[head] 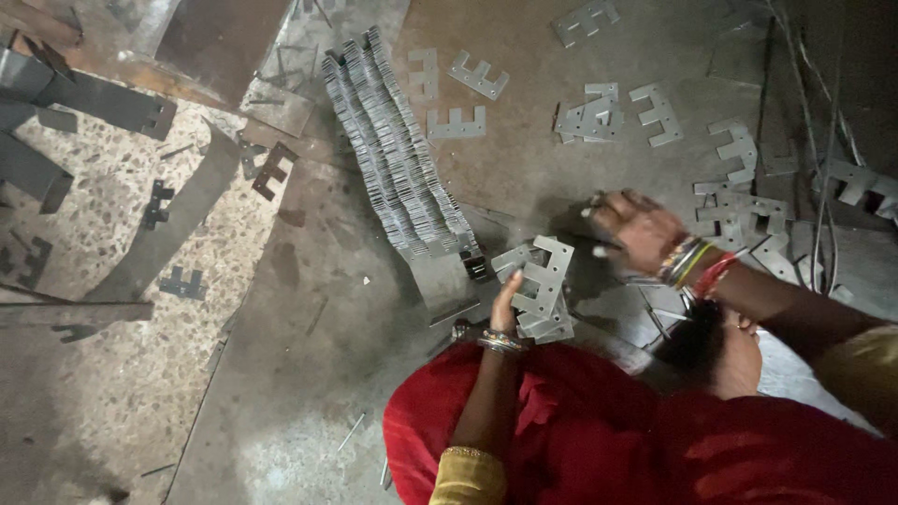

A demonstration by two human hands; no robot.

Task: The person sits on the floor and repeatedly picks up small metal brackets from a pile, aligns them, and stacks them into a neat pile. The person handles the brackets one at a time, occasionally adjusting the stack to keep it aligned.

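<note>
I see dull silver-grey on the stack of E-shaped metal plates (538,290) that my left hand (506,297) grips. Just left of that stack, the long fanned row of plates (398,154) shows the same grey, striped with thin dark gaps. Further left of the row, the floor (112,365) is speckled beige terrazzo with dark, rust-brown cut-outs (273,168) on it. Below the stack, my clothing (599,440) is bright red with a mustard-yellow cuff (468,475). Right of the stack, my right wrist carries bangles (692,264) in red, green, and gold.
</note>
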